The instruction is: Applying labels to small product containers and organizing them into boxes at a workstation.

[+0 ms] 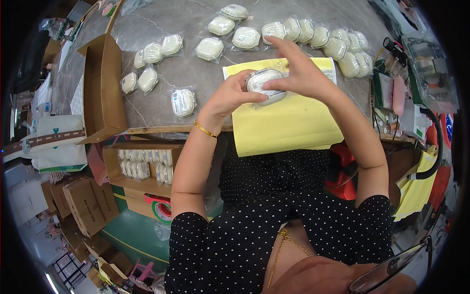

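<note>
Working at a grey marble-look desk (pixel 196 73), veined and matte, with a wood edge strip. Cluttered packing room: an open cardboard box (pixel 100 88) lies on the desk's left, more cartons sit below, one tray filled with pale cases (pixel 144 164), a tape roll (pixel 161 208) beside them. Bagged cream cases (pixel 313 36), rounded, glossy under clear film, lie scattered across the desk's far side. A yellow padded envelope (pixel 284 122) lies flat, overhanging the desk edge. Both hands are raised above it: left hand (pixel 230 95) fingers clamped on a white rounded case in a clear bag (pixel 264 85), right hand (pixel 298 73) pinching its top, index finger lifted free
</note>
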`<move>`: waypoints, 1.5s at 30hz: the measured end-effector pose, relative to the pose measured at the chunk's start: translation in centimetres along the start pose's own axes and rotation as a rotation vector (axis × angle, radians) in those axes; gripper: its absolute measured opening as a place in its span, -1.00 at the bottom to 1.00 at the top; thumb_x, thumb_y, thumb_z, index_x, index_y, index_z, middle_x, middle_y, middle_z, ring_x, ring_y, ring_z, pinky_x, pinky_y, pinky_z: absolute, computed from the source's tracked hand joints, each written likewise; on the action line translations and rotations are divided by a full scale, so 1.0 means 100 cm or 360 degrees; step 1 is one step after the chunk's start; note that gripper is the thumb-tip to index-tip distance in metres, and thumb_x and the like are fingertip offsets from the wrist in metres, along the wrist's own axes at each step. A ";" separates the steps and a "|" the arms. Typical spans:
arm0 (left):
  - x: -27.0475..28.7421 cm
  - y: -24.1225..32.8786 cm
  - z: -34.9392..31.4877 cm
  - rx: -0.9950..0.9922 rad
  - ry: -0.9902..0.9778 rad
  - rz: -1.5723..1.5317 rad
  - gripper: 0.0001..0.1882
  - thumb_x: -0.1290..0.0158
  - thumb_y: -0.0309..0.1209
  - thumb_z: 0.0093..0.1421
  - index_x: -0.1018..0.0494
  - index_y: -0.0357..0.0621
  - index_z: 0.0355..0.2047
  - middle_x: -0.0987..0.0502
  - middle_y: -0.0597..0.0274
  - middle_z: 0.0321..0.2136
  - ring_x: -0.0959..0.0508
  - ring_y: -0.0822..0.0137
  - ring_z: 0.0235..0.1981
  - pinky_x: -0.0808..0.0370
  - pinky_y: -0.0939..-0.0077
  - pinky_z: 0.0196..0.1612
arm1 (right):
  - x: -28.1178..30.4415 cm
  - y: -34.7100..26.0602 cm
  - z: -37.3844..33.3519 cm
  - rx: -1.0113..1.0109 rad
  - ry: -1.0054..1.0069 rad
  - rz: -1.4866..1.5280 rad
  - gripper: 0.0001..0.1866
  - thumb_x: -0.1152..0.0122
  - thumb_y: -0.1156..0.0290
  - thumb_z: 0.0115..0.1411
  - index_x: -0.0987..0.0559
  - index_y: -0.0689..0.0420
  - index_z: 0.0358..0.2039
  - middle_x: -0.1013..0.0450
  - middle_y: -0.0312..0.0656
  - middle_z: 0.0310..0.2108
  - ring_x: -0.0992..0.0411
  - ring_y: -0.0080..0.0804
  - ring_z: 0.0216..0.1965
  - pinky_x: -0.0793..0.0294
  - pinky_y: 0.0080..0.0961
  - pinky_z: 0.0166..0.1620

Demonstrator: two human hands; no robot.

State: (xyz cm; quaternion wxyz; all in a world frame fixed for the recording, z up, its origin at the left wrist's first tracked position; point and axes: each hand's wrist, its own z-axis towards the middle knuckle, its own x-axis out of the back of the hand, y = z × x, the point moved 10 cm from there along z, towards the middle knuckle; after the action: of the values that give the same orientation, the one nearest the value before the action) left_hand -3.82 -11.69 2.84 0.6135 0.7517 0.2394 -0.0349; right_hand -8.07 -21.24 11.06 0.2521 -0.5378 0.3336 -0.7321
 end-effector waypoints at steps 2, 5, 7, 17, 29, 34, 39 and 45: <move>-0.006 0.005 -0.012 -0.0024 -0.0106 -0.0063 -0.40 -0.21 -0.60 -0.11 -0.25 -0.36 -0.02 -0.45 0.19 -0.18 -0.46 0.44 -0.17 -0.43 0.56 -0.10 | -0.027 0.029 -0.003 -0.0399 -0.0533 0.0295 -0.47 -0.34 0.18 -0.07 -0.47 0.31 -0.18 -0.43 -0.19 -0.36 -0.37 -0.49 -0.30 -0.36 -0.59 -0.28; -0.016 0.002 -0.018 -0.0103 -0.0317 -0.0068 -0.43 -0.20 -0.59 -0.08 -0.28 -0.37 -0.02 -0.45 0.14 -0.14 -0.46 0.41 -0.12 -0.44 0.53 -0.08 | -0.033 0.035 -0.016 -0.0516 -0.0741 0.0502 -0.48 -0.31 0.03 -0.08 -0.53 0.28 -0.35 -0.43 -0.23 -0.54 -0.36 -0.58 -0.53 -0.32 -0.64 -0.48; 0.000 -0.013 -0.026 0.0173 -0.0221 -0.0028 -0.59 -0.16 -0.54 0.00 -0.36 -0.34 -0.12 -0.48 0.15 -0.20 -0.47 0.42 -0.17 -0.47 0.54 -0.15 | -0.043 0.035 -0.017 -0.0533 -0.0771 0.0551 -0.50 -0.31 0.04 -0.08 -0.53 0.28 -0.36 -0.44 -0.23 -0.54 -0.36 -0.58 -0.53 -0.32 -0.63 -0.47; 0.132 0.062 -0.147 -0.0260 0.1828 0.2343 -0.34 -0.26 -0.20 -0.13 -0.28 -0.36 -0.11 -0.32 -0.09 -0.12 -0.33 0.01 -0.10 -0.36 0.25 -0.08 | -0.118 0.026 0.039 -0.0592 -0.0374 0.0601 -0.40 -0.31 0.10 -0.11 -0.48 0.35 -0.20 -0.48 -0.11 -0.44 -0.44 -0.49 -0.47 -0.42 -0.61 -0.35; 0.058 0.018 -0.093 -0.0715 0.0352 0.2074 -0.46 -0.17 -0.45 -0.14 -0.34 -0.25 -0.08 -0.42 -0.07 -0.14 -0.43 0.06 -0.11 -0.39 0.31 -0.06 | -0.120 -0.023 0.065 0.0149 0.0031 0.0013 -0.56 -0.25 0.35 -0.06 -0.40 0.20 -0.15 -0.42 -0.03 -0.22 -0.39 -0.08 -0.17 -0.38 -0.33 -0.13; 0.061 0.044 -0.109 -0.0832 0.0722 0.2478 -0.41 -0.16 -0.47 -0.16 -0.29 -0.23 -0.05 -0.33 -0.02 -0.06 -0.36 0.03 -0.03 -0.32 0.26 0.00 | -0.169 -0.030 0.061 0.0489 -0.0319 -0.0328 -0.63 -0.15 0.40 0.00 -0.41 0.21 -0.14 -0.39 -0.04 -0.27 -0.35 -0.08 -0.14 -0.35 -0.25 -0.10; 0.082 0.023 -0.093 -0.0772 0.0947 0.2903 -0.18 -0.18 -0.31 -0.15 -0.10 -0.29 0.11 -0.35 0.00 -0.13 -0.36 0.07 -0.05 -0.12 -0.05 0.11 | -0.177 -0.039 0.063 0.0550 -0.0580 -0.0138 -0.71 -0.13 0.41 0.03 -0.47 0.21 -0.21 -0.39 -0.02 -0.15 -0.36 -0.07 -0.11 -0.35 -0.28 -0.06; 0.093 0.027 -0.065 -0.0136 0.0796 0.2926 -0.33 -0.18 -0.26 -0.22 -0.32 -0.29 -0.06 -0.39 0.04 -0.19 -0.41 0.13 -0.12 -0.19 -0.08 0.07 | -0.125 -0.004 0.061 0.0200 -0.0310 0.0263 -0.69 -0.15 0.48 0.08 -0.48 0.16 -0.11 -0.44 -0.22 -0.23 -0.41 -0.45 -0.25 -0.38 -0.56 -0.15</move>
State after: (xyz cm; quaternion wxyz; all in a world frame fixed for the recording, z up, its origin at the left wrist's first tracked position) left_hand 3.93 -3.02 3.63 0.3588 0.6083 -0.3199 0.6316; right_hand 1.44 -13.19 4.82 0.3758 -0.5601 0.3042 -0.6727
